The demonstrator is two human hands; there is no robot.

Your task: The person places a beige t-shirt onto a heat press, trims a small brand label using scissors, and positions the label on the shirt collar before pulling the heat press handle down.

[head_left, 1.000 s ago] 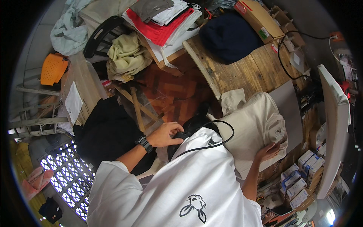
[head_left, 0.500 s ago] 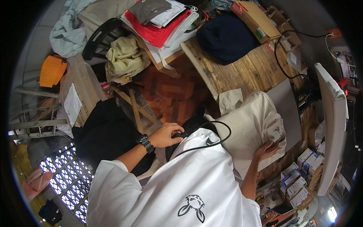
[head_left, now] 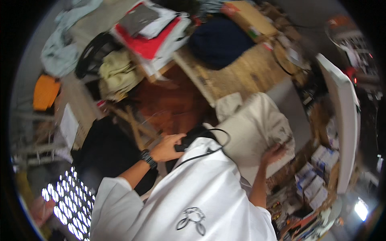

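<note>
A beige T-shirt (head_left: 251,124) lies partly folded over the grey board (head_left: 291,104) to my right. My right hand (head_left: 275,154) rests on its near right part, fingers stretched out and blurred. Close to my lap, my left hand (head_left: 165,148), with a black watch (head_left: 148,159) on the wrist, curls its fingers and thumb around something small and dark. What that is cannot be made out against the black cloth behind. A thin black cable (head_left: 225,138) loops over my white shirt between the two hands.
A wooden table (head_left: 237,76) ahead bears a dark blue cloth bundle (head_left: 221,42) and a cardboard box (head_left: 251,20). Folded clothes (head_left: 146,40) are stacked ahead left. Black cloth (head_left: 112,152) drapes at my left; a white panel (head_left: 341,120) stands right, near small boxes (head_left: 315,176).
The whole view has shifted and blurred, with most things moving left in the picture. My right hand stays on the beige T-shirt, and my left hand remains near my lap.
</note>
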